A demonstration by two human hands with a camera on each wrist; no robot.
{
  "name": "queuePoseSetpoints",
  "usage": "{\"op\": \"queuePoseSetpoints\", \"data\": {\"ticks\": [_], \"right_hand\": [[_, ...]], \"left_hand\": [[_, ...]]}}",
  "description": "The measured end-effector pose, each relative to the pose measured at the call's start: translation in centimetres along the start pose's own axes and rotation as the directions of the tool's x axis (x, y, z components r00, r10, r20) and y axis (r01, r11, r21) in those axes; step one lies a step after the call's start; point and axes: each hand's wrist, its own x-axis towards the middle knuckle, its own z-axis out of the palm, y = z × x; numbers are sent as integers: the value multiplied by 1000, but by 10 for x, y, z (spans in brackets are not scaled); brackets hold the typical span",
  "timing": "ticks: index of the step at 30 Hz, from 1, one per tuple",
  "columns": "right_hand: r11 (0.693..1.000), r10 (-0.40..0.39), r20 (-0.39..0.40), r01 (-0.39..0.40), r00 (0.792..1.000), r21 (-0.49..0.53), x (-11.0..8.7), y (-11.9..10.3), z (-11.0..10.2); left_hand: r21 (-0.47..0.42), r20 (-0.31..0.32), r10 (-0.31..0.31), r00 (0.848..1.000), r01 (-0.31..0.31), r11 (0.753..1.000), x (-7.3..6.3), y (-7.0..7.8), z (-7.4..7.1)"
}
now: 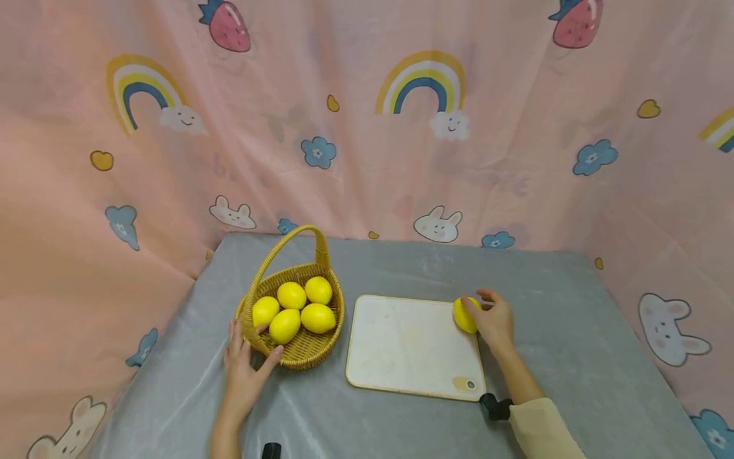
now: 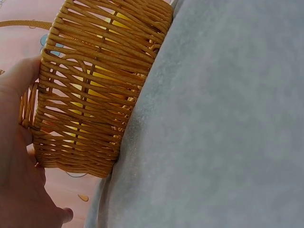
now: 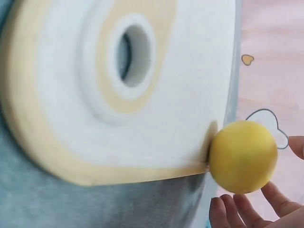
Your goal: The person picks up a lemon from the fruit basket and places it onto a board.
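Note:
A yellow wicker basket (image 1: pixel 306 357) with a tall handle stands left of centre and holds several lemons (image 1: pixel 291 296). My left hand (image 1: pixel 245 376) grips its near left rim, with the thumb at the front and the other fingers around the side by the handle base. To the right, a single lemon (image 3: pixel 243 156) sits at the back right corner of a white cutting board (image 1: pixel 410 347). My right hand (image 1: pixel 494 322) is around it, fingertips right at its side. In the right wrist view the thumb (image 3: pixel 297 145) stands apart from the lemon.
Grey cloth (image 1: pixel 321 421) covers the table. Behind and beside it hangs a pink printed curtain (image 1: pixel 355 185). A black strap piece (image 1: pixel 494 408) at the right wrist lies close to the board's near right corner. The basket stands a little left of the board.

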Motion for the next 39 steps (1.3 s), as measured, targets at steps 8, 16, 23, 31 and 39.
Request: {"op": "queuePoseSetpoints", "data": {"ticks": [8, 16, 23, 31, 39], "right_hand": [[990, -140, -48, 139, 989, -15, 6, -30, 5], [945, -320, 46, 315, 946, 94, -5, -73, 45], [893, -440, 151, 414, 885, 178, -20, -99, 85], [848, -512, 328, 407, 794, 339, -44, -130, 127], [852, -521, 502, 387, 690, 352, -57, -138, 172]], "left_hand": [[0, -3, 11, 1000, -11, 1000, 0, -3, 1], [-1, -11, 12, 1000, -12, 1000, 0, -5, 2], [-20, -19, 34, 999, -34, 999, 0, -5, 2], [-12, -18, 29, 999, -30, 999, 1, -6, 3], [5, -36, 46, 998, -46, 999, 1, -9, 4]]}}
